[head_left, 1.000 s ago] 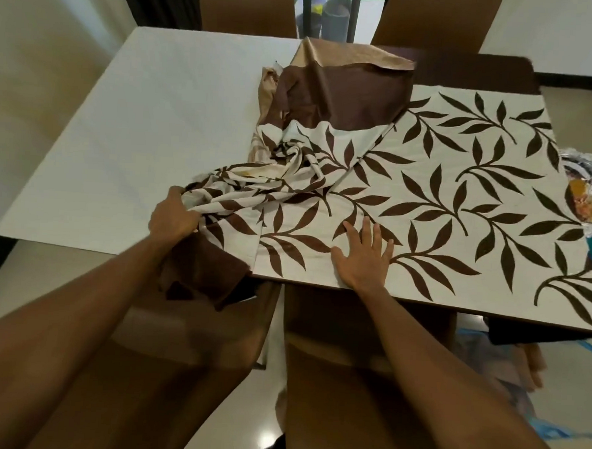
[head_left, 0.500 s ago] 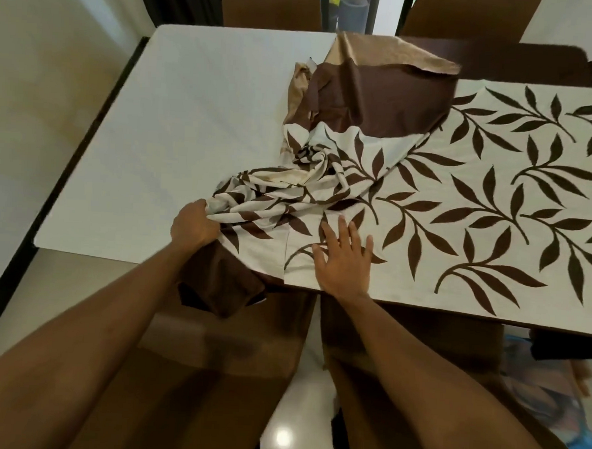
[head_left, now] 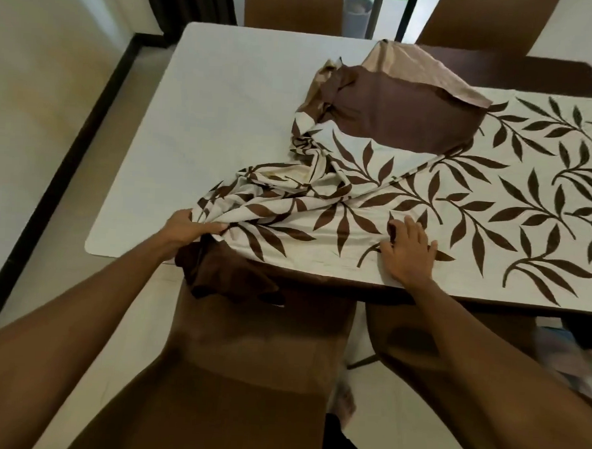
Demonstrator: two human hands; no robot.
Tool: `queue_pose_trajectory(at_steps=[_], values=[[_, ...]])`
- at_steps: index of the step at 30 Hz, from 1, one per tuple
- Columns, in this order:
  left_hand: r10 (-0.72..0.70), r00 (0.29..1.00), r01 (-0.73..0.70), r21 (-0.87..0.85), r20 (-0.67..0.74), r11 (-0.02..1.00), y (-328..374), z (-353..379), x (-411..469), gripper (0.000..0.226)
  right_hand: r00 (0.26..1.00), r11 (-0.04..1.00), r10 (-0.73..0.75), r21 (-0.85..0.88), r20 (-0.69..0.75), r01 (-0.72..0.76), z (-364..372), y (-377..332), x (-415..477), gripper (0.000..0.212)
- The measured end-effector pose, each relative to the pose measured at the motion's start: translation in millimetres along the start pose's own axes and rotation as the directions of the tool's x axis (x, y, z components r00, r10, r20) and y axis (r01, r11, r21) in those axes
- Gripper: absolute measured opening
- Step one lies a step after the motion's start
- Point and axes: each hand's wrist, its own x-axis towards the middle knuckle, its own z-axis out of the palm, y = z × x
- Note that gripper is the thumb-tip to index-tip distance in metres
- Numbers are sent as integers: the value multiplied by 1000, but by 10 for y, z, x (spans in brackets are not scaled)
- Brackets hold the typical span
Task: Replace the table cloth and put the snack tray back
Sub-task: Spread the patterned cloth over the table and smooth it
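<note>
Hazard 1: I judge that a pull by my left hand (head_left: 188,227) toward the table's (head_left: 224,117) left end, with the gathered fold twisted, lays the table cloth (head_left: 460,205) crooked.

Hazard 2: if my right hand (head_left: 408,252) lifts, the laid section may slide off the table's near edge, where the brown border (head_left: 223,275) overhangs.

Position: the cloth covers the table's right half; the left half is bare white. At the near edge, the left fingers (head_left: 215,227) are curled around the gathered fold. The right fingers (head_left: 395,226) are straight and spread, lying flat on the cloth just inside that edge and gripping nothing. The snack tray is not in view.
</note>
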Motion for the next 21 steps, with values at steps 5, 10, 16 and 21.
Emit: queue_pose_trajectory(at_steps=[5, 10, 16, 21], values=[[5, 998, -7, 30, 65, 1000, 14, 112, -50, 47, 983, 984, -176, 20, -48, 177, 125, -850, -198, 50], [13, 1000, -12, 50, -20, 999, 37, 225, -92, 50, 980, 982, -177, 88, 92, 169, 394, -1054, -537, 57], [-48, 987, 42, -45, -156, 998, 23, 392, -119, 47, 930, 952, -304, 31, 205, 305, 240, -824, -454, 66], [-132, 967, 109, -114, -217, 987, 92, 514, -66, 44, 886, 933, -347, 17, 309, 359, 85, -751, -363, 70]])
